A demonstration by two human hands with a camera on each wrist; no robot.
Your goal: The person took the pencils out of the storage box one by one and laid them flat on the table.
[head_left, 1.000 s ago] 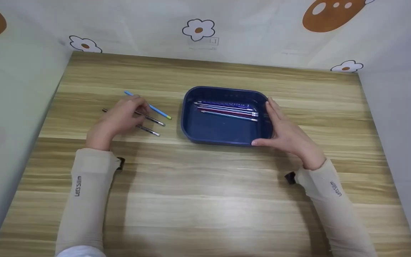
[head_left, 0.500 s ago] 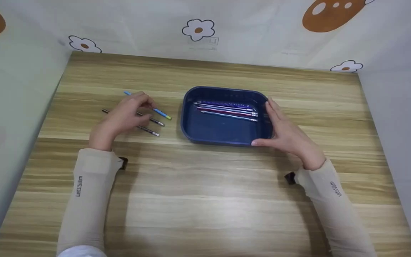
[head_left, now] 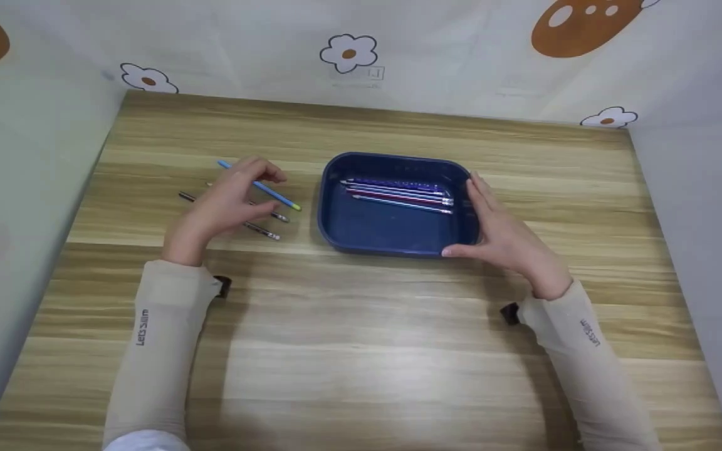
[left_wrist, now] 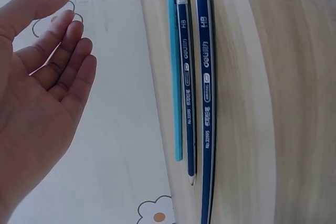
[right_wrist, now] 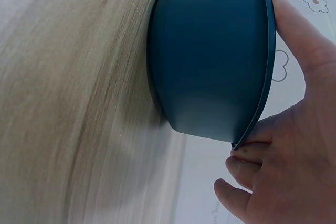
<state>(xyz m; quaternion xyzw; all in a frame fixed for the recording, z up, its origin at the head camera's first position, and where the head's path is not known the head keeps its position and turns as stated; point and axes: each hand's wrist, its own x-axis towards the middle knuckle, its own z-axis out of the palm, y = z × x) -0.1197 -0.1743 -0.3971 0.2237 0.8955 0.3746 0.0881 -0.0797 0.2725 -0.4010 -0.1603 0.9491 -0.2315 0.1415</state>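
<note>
My left hand [head_left: 226, 200] hovers over three pencils on the table, thumb and fingers apart with nothing between them. A light blue pencil [head_left: 276, 195] with a yellow-green end lies farthest back. Two dark blue pencils with metal-banded erasers lie in front, partly under the hand; the left wrist view shows the shorter-looking pencil [left_wrist: 186, 77] beside the other dark pencil [left_wrist: 206, 77]. My right hand [head_left: 508, 241] holds the right end of a dark blue open box [head_left: 386, 249], thumb on its front rim and fingers along its right side. Several pencils [head_left: 398, 195] lie together inside the box.
The wood-grain table [head_left: 361, 351] runs back to a pale curtain [head_left: 436, 62] printed with flowers, and similar sheets stand left and right. A small black camera mount [head_left: 510, 312] sits on the right wrist; a like mount [head_left: 223, 286] is on the left.
My left hand has lifted slightly and shifted right, its thumb and fingers spreading apart and leaving the pencils lying in place. My right hand and the box have stayed still.
</note>
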